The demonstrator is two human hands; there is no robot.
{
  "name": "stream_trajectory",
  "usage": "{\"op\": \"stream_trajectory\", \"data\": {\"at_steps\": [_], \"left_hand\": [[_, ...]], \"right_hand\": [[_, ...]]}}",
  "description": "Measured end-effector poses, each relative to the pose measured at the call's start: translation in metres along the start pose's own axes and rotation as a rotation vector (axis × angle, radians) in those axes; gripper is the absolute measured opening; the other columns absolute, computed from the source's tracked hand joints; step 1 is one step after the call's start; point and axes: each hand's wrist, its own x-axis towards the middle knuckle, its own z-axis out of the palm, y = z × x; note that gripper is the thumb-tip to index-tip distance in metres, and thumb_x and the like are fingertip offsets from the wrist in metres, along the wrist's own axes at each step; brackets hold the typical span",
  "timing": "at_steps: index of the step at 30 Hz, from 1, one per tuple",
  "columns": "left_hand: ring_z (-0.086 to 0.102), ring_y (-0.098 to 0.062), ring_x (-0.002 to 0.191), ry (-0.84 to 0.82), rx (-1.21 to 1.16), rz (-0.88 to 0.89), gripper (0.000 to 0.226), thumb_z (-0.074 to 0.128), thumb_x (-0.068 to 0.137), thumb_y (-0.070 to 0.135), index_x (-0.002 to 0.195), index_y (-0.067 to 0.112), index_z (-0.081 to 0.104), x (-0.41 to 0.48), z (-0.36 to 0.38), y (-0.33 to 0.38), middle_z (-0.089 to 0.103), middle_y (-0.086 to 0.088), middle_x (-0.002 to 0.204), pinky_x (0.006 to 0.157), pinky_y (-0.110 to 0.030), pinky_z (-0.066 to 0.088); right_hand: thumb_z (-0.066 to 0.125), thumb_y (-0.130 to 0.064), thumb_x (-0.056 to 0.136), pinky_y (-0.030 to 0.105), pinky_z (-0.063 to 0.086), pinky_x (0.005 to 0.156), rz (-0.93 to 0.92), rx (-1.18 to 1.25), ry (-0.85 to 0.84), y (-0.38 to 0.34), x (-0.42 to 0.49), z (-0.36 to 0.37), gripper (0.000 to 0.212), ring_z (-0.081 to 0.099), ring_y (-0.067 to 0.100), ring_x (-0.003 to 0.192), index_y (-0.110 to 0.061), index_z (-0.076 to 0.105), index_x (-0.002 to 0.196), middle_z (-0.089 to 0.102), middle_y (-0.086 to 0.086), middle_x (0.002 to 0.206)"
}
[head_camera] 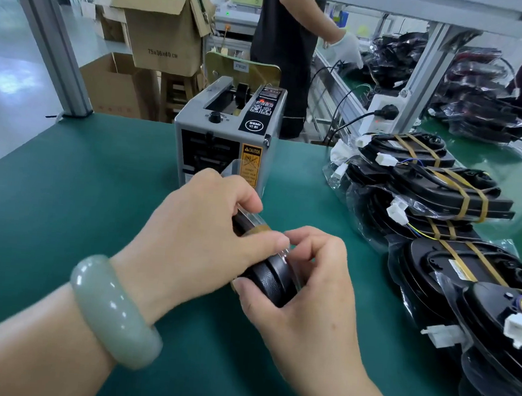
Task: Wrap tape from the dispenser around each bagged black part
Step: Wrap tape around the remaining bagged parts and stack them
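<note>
centre frame: left hand (194, 233) and right hand (303, 282) grip a bagged black part (267, 275) over the tabletop (83, 183), fingers (269, 240) curled round it and hiding most of it; a brown tape band (258, 229) shows on top. at right, clear bags (359, 202) hold taped black parts (450, 194). beyond, the dispenser (227, 139); upper left, an open cardboard box (163, 30), contents unseen.

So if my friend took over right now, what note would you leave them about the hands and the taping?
The left hand grips the bagged black part above the green mat, thumb by its brown tape band. The right hand holds the part's near end.
The dispenser stands behind, a strip sticking out.
Done: taped parts stacked on the right.
Left: finish wrapping this one.
</note>
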Motion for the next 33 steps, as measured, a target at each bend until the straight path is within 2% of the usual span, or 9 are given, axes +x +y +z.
{"op": "stream_trajectory", "data": {"at_steps": [5,8,12,18,20,25,29,31,33], "left_hand": [[0.052,0.005,0.086,0.076,-0.094,0.097,0.009,0.062,0.076,0.053,0.085,0.051,0.062,0.001,0.006,-0.01,0.055,0.014,0.083,0.069,-0.007,0.036],[0.052,0.005,0.093,0.055,-0.094,0.143,0.021,0.052,0.071,0.062,0.09,0.055,0.059,-0.001,0.008,-0.011,0.053,0.018,0.089,0.076,-0.008,0.037],[0.051,0.003,0.091,-0.12,-0.048,0.332,0.036,0.063,0.068,0.055,0.104,0.054,0.059,0.002,-0.004,-0.007,0.052,0.015,0.09,0.077,-0.004,0.035],[0.049,-0.002,0.083,-0.426,0.245,0.611,0.017,0.075,0.08,0.034,0.096,0.037,0.075,0.04,-0.03,0.003,0.055,0.008,0.083,0.072,-0.006,0.036],[0.05,-0.001,0.081,-0.43,0.25,0.618,0.02,0.074,0.082,0.03,0.1,0.037,0.074,0.046,-0.03,0.003,0.054,0.01,0.083,0.071,-0.004,0.034],[0.051,0.0,0.086,-0.419,0.181,0.569,0.023,0.069,0.086,0.023,0.102,0.04,0.073,0.042,-0.029,-0.004,0.055,0.011,0.089,0.077,-0.008,0.037],[0.052,0.004,0.097,-0.36,0.05,0.481,0.03,0.063,0.089,0.018,0.107,0.042,0.069,0.028,-0.031,-0.014,0.055,0.016,0.1,0.082,-0.004,0.033],[0.054,0.0,0.1,-0.286,0.002,0.49,0.038,0.065,0.082,0.028,0.117,0.043,0.062,0.019,-0.031,-0.018,0.051,0.022,0.114,0.086,-0.007,0.036],[0.048,-0.003,0.112,-0.216,0.135,0.588,0.067,0.064,0.071,0.048,0.134,0.042,0.043,0.013,-0.029,-0.021,0.04,0.026,0.135,0.098,-0.012,0.032]], "right_hand": [[0.08,-0.041,0.051,0.01,0.043,0.069,0.036,-0.033,0.02,0.001,0.001,-0.001,0.06,0.056,0.001,0.09,-0.047,0.032,0.086,0.048,-0.025,0.1],[0.082,-0.039,0.053,0.011,0.044,0.069,0.048,-0.034,0.001,0.002,0.004,-0.003,0.059,0.057,0.001,0.088,-0.047,0.033,0.085,0.05,-0.024,0.098],[0.079,-0.043,0.053,0.019,0.049,0.071,0.072,-0.003,-0.046,0.002,0.004,-0.005,0.057,0.062,0.003,0.089,-0.049,0.031,0.085,0.054,-0.02,0.102],[0.07,-0.053,0.05,0.028,0.052,0.077,0.097,0.002,-0.104,0.001,0.006,-0.009,0.054,0.063,0.005,0.092,-0.05,0.032,0.088,0.055,-0.019,0.105],[0.07,-0.056,0.049,0.029,0.052,0.077,0.125,-0.003,-0.13,0.002,0.009,-0.011,0.057,0.063,0.004,0.091,-0.05,0.033,0.092,0.057,-0.018,0.105],[0.076,-0.063,0.037,0.004,0.041,0.08,0.169,-0.074,-0.25,0.014,-0.002,-0.019,0.094,0.052,-0.017,0.105,-0.057,0.028,0.118,0.051,-0.035,0.118],[0.077,-0.045,0.048,0.018,0.053,0.074,0.162,-0.024,-0.311,0.014,-0.003,-0.024,0.063,0.068,-0.002,0.082,-0.052,0.051,0.105,0.07,-0.023,0.092],[0.073,-0.045,0.052,0.018,0.052,0.073,0.105,-0.069,-0.268,0.004,0.006,-0.031,0.055,0.067,-0.002,0.081,-0.046,0.054,0.104,0.069,-0.023,0.091],[0.067,-0.051,0.052,0.016,0.051,0.073,0.022,-0.165,-0.236,-0.012,0.02,-0.041,0.056,0.065,-0.005,0.082,-0.044,0.052,0.105,0.066,-0.029,0.094]]}}
